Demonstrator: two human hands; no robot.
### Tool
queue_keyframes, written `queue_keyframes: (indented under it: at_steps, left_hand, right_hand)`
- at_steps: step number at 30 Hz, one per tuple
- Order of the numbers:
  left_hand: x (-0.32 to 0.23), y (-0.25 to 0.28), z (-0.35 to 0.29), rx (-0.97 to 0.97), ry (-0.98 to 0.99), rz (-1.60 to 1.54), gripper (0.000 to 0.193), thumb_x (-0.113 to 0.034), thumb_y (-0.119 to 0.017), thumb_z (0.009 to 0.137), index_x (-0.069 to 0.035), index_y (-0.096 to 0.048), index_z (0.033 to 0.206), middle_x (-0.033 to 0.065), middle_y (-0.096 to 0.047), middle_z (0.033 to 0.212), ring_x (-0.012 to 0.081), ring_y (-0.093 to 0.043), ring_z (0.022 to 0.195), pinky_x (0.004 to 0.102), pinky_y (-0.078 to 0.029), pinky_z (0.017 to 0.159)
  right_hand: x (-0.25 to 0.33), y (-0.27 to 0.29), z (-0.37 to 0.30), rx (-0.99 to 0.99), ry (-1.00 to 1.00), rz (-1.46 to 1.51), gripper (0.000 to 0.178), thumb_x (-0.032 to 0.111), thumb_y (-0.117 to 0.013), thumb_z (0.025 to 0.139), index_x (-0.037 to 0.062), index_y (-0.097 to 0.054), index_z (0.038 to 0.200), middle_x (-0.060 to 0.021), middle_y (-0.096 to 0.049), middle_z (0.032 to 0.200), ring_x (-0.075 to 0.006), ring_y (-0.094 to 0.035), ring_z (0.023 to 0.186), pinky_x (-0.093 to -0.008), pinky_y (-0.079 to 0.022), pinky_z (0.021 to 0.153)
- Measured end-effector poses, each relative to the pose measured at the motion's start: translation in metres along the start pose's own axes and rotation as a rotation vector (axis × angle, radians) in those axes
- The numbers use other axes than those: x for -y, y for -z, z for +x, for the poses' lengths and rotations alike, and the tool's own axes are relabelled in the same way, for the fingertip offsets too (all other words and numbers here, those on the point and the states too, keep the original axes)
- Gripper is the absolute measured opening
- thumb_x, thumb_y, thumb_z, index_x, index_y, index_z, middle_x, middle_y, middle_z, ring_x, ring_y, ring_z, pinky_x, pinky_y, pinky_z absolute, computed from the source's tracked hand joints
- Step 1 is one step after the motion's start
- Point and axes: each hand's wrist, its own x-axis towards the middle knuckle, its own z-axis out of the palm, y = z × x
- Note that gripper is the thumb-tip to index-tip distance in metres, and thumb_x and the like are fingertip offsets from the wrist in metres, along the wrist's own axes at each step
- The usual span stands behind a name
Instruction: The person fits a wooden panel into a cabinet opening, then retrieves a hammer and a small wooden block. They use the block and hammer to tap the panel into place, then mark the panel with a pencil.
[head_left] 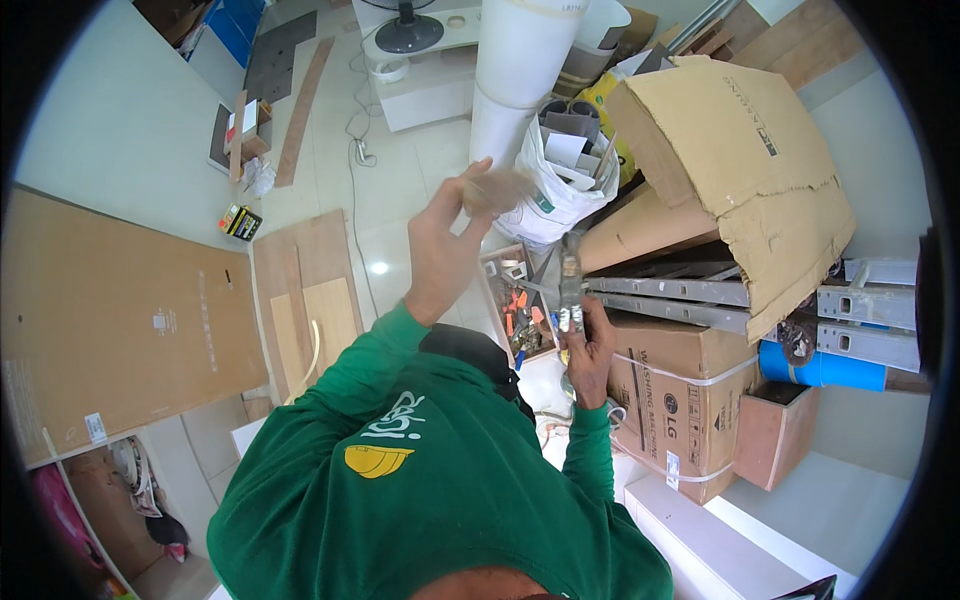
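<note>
1. Seen from above, a person in a green long-sleeved top (400,490) works over a pale tiled floor (400,175).
2. The left hand (447,240) is raised in front of the body, its fingers gripping a blurred brown object (498,191); motion blur hides what it is. The object appears in front of the white sack.
3. The right hand (592,360) is lower and to the right, its fingers curled around one end of a dark, metallic tool (570,280). The tool points away from the person, its exact kind unclear.
4. Just left of that tool is a shallow wooden tray (496,312) with small hand tools, some orange, jumbled inside.
5. Beyond the tray, a white sack (545,208) holds rolls and offcuts, beside a tall white cylinder (515,95).
6. To the right are a metal ladder (680,287) lying flat, a strapped cardboard box (690,400) and a torn cardboard sheet (765,150).
</note>
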Motion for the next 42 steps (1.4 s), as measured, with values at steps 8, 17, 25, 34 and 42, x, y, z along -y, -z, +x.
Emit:
queue_keyframes:
  at_steps: [8,17,25,34,42]
  left_hand:
    - [-0.01,-0.002,0.003,-0.059,-0.376,0.182,0.066,0.009,-0.073,0.089,-0.001,-0.057,0.152,0.0153,-0.063,0.158,0.033,-0.054,0.154,0.0409,-0.044,0.125]
    - [-0.013,-0.001,0.011,0.03,-0.325,0.18,0.093,-0.014,-0.093,0.089,0.0,-0.034,0.159,0.0251,-0.063,0.155,0.0348,-0.051,0.155,0.045,-0.039,0.131]
    - [-0.009,0.001,0.009,0.007,-0.289,0.116,0.086,-0.005,-0.09,0.089,0.001,-0.038,0.157,0.0262,-0.064,0.154,0.0346,-0.054,0.152,0.0426,-0.044,0.127]
    - [0.001,-0.002,0.014,-0.156,0.232,-0.226,0.039,-0.001,-0.076,0.1,0.003,-0.062,0.136,0.0156,-0.077,0.127,0.0251,-0.076,0.115,0.0397,-0.062,0.102]
    - [0.017,0.0,0.002,-0.176,0.646,-0.402,0.042,-0.022,-0.084,0.099,-0.002,-0.064,0.13,0.0122,-0.079,0.116,0.0212,-0.078,0.103,0.04,-0.065,0.092]
  right_hand:
    - [-0.012,-0.008,-0.013,0.001,-0.157,0.202,0.033,0.035,-0.063,0.114,0.0025,-0.063,0.118,0.0025,-0.053,0.083,-0.0055,-0.045,0.068,-0.024,-0.034,0.058]
    - [-0.016,-0.017,-0.009,0.002,-0.156,0.153,0.032,0.031,-0.063,0.114,0.0,-0.067,0.113,0.003,-0.055,0.079,-0.0055,-0.046,0.066,-0.0261,-0.035,0.058]
    - [-0.02,-0.017,-0.008,0.032,-0.172,0.176,0.029,0.027,-0.062,0.113,-0.0012,-0.068,0.112,0.0015,-0.058,0.079,-0.0056,-0.047,0.067,-0.027,-0.035,0.058]
    - [-0.013,-0.015,0.001,0.128,0.01,-0.086,0.032,0.028,-0.075,0.104,-0.0026,-0.072,0.115,-0.0108,-0.07,0.084,-0.0184,-0.067,0.073,-0.0355,-0.05,0.065]
    - [0.013,-0.021,0.026,0.31,0.234,-0.316,0.04,0.032,-0.088,0.092,-0.0001,-0.075,0.113,-0.0191,-0.076,0.093,-0.038,-0.074,0.075,-0.0441,-0.057,0.067]
